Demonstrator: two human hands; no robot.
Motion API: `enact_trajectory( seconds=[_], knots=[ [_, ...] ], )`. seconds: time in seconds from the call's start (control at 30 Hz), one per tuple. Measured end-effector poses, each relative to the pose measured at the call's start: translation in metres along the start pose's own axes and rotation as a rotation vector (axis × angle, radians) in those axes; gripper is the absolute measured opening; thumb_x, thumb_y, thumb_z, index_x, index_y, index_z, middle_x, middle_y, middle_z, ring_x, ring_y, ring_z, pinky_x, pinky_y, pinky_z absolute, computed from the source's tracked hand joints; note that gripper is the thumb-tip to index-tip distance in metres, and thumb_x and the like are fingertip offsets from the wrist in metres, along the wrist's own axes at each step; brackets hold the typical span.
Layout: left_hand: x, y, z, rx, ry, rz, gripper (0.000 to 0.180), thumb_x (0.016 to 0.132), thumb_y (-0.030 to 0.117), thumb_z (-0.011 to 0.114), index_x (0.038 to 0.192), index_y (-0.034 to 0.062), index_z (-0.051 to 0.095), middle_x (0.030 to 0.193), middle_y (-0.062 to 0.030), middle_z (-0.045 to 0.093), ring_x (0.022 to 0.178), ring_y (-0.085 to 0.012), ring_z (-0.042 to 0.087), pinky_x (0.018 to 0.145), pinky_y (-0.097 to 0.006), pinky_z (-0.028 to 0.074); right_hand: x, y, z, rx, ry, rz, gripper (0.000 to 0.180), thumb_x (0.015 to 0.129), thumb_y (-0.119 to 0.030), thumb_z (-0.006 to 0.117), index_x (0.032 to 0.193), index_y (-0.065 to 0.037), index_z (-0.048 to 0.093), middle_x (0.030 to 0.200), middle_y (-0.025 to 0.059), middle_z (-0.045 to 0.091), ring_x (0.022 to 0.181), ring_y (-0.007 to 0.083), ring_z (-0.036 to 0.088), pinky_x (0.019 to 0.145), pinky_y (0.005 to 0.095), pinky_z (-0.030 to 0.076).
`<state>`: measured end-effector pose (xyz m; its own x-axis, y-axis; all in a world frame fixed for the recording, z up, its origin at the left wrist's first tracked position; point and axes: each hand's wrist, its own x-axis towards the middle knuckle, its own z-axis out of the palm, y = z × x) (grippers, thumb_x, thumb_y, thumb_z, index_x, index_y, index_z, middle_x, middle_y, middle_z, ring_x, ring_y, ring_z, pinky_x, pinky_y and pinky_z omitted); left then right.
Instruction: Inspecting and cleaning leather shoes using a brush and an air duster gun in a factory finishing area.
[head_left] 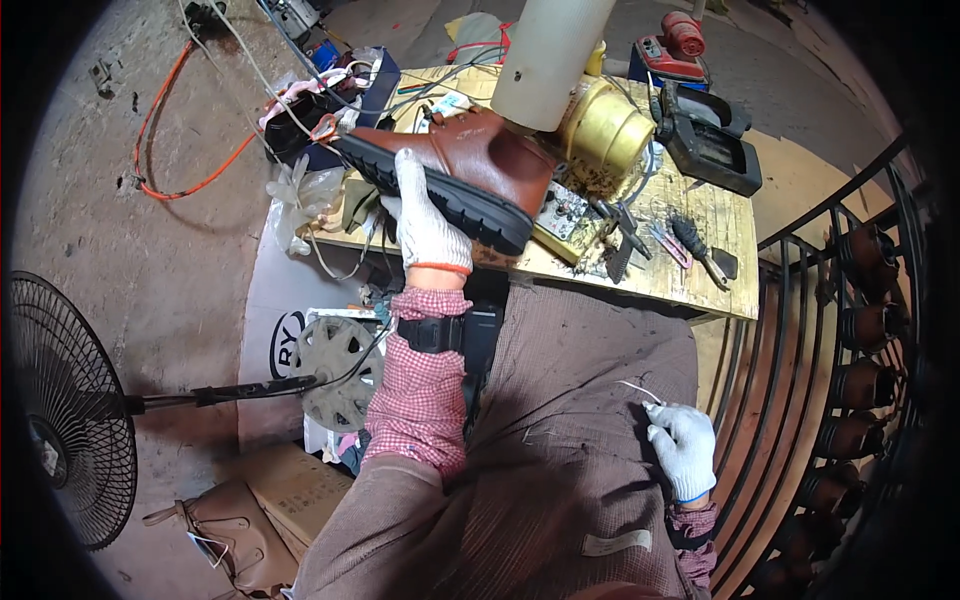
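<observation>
In a white knit glove, my left hand (425, 220) is closed on a brown leather boot (470, 145), gripping its thick black treaded sole. The boot lies tilted on its side over the front of the wooden worktable, its sole facing me and its toe to the left. Lower right, over the brown apron (600, 350) on my lap, my gloved right hand (684, 450) is pinched closed. A thin white strip (632, 386) sticks out from its fingertips. What lies inside that hand's curled fingers is hidden.
On the worktable (735, 285) are a yellow round container (605, 125), a black-handled brush (695, 245), small pink-handled snips (672, 245) and a black metal stand (710, 145). A pale pipe (550, 60) rises behind the boot. Left stands a fan (70, 410); right, a rack (800, 350) of boots.
</observation>
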<state>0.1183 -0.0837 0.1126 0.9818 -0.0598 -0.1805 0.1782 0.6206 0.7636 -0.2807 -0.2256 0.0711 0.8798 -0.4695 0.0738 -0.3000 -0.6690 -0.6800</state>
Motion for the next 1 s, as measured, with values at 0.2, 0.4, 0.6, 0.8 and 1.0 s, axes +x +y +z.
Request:
enact_trajectory(
  seconds=[0.2, 0.4, 0.6, 0.8, 1.0],
  knots=[
    [0.005, 0.018, 0.001, 0.062, 0.030, 0.156, 0.116, 0.090, 0.054, 0.077, 0.167, 0.0107, 0.002, 0.158, -0.0161, 0.039, 0.130, -0.0320, 0.055, 0.107, -0.047, 0.049, 0.047, -0.023, -0.001, -0.060, 0.016, -0.304, 0.038, 0.083, -0.010, 0.073, 0.120, -0.007, 0.073, 0.104, 0.0152, 0.075, 0.095, 0.0348, 0.072, 0.087, 0.0452, 0.055],
    [-0.069, 0.018, -0.058, 0.007, -0.046, 0.038, 0.077, 0.100, 0.065, 0.055, 0.155, 0.0118, 0.043, 0.149, -0.0088, 0.053, 0.130, -0.0271, 0.056, 0.110, -0.044, 0.047, 0.093, -0.080, -0.004, -0.173, -0.003, -0.475, 0.052, 0.085, -0.016, 0.074, 0.137, -0.013, 0.067, 0.127, 0.0127, 0.071, 0.117, 0.0340, 0.066, 0.097, 0.0436, 0.049],
    [-0.102, -0.023, -0.183, -0.228, -0.652, -0.565, 0.068, 0.110, 0.054, 0.038, 0.156, 0.0037, 0.035, 0.141, -0.0137, 0.055, 0.133, -0.0307, 0.054, 0.113, -0.049, 0.045, 0.079, -0.078, -0.001, -0.092, 0.000, -0.463, 0.054, 0.083, -0.014, 0.075, 0.137, -0.014, 0.068, 0.127, 0.0125, 0.072, 0.117, 0.0335, 0.066, 0.096, 0.0436, 0.049],
    [-0.142, 0.006, -0.092, -0.511, -0.218, -0.917, 0.061, 0.111, 0.047, 0.032, 0.155, 0.0047, 0.038, 0.143, -0.0211, 0.055, 0.124, -0.0354, 0.061, 0.106, -0.051, 0.051, 0.054, -0.058, -0.009, -0.141, 0.024, -0.366, 0.049, 0.082, -0.013, 0.076, 0.130, -0.009, 0.071, 0.119, 0.0136, 0.074, 0.112, 0.0344, 0.068, 0.095, 0.0437, 0.051],
    [-0.123, 0.003, -0.054, -0.250, -0.304, -0.984, 0.060, 0.109, 0.047, 0.039, 0.145, -0.0003, 0.046, 0.125, -0.0197, 0.060, 0.115, -0.0367, 0.063, 0.099, -0.051, 0.053, 0.014, -0.027, -0.013, -0.135, 0.046, -0.222, 0.040, 0.082, -0.015, 0.075, 0.120, -0.004, 0.072, 0.113, 0.0159, 0.074, 0.105, 0.0375, 0.070, 0.092, 0.0460, 0.053]
  ],
)
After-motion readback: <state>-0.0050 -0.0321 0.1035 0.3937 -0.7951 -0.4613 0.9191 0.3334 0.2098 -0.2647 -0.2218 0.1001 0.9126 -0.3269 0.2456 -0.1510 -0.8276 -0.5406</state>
